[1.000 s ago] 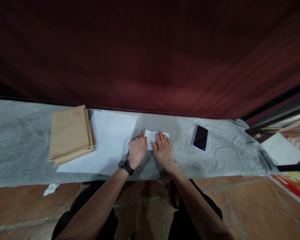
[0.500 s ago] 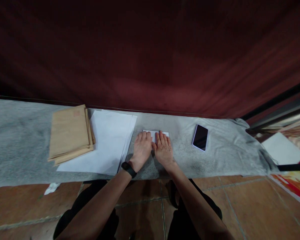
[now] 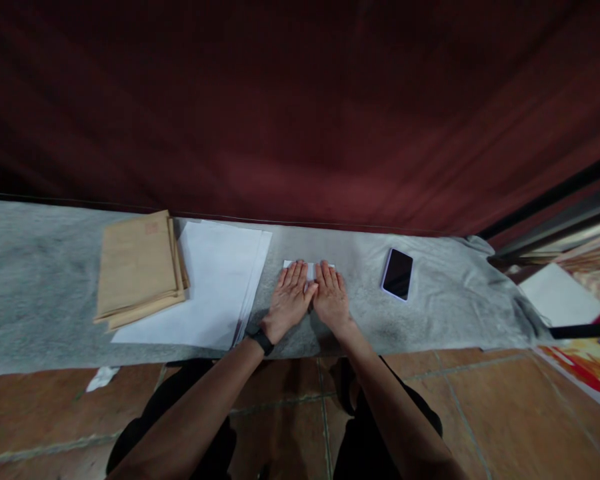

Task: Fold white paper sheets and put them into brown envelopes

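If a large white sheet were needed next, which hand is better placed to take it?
Likely the left hand: it is nearer the white sheets, while the right hand would reach across the left. Both rest on the small paper.

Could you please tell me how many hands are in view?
2: the left hand on the left part of the small white paper, the right hand on its right part.

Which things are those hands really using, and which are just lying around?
Seem to be in use:
small paper, under left hand and right hand
grey cloth beneath

Probably just lying about:
phone
brown stack
big sheets, though they might belong
white scrap on the floor
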`<state>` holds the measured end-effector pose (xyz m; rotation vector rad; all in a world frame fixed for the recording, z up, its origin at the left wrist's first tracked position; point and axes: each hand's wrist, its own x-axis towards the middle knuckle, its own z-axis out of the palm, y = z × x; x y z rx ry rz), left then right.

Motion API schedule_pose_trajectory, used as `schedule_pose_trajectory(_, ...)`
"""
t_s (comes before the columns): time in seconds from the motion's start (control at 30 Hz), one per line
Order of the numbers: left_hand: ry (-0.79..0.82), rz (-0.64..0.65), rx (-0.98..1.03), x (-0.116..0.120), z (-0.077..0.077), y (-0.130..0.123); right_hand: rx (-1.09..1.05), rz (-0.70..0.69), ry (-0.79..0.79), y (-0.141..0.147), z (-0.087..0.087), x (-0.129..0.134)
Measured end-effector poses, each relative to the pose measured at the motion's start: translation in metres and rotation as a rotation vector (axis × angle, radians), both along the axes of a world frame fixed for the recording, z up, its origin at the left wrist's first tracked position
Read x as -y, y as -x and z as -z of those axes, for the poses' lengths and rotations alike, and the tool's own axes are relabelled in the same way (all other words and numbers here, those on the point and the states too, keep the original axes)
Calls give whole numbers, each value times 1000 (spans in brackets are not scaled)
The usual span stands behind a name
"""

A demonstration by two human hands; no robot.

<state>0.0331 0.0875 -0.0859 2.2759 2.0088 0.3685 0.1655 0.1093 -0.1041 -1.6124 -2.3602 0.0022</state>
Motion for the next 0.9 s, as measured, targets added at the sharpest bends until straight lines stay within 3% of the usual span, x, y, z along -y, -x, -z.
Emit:
schedule_pose_trajectory(0.47, 6, -93, -77, 5, 2, 16, 30, 145, 5, -40, 6, -8)
schedule_pose_trajectory(0.67, 21, -105, -73, 6, 0, 20, 24, 180, -2, -51, -3, -8)
schedule_pose_trajectory(0.77, 22, -104, -65, 6, 0, 20, 11, 111, -14, -45, -12, -5)
schedule_pose_trajectory(0.9, 21, -102, -59, 6, -2, 20, -11, -115, 49, -24, -15, 6)
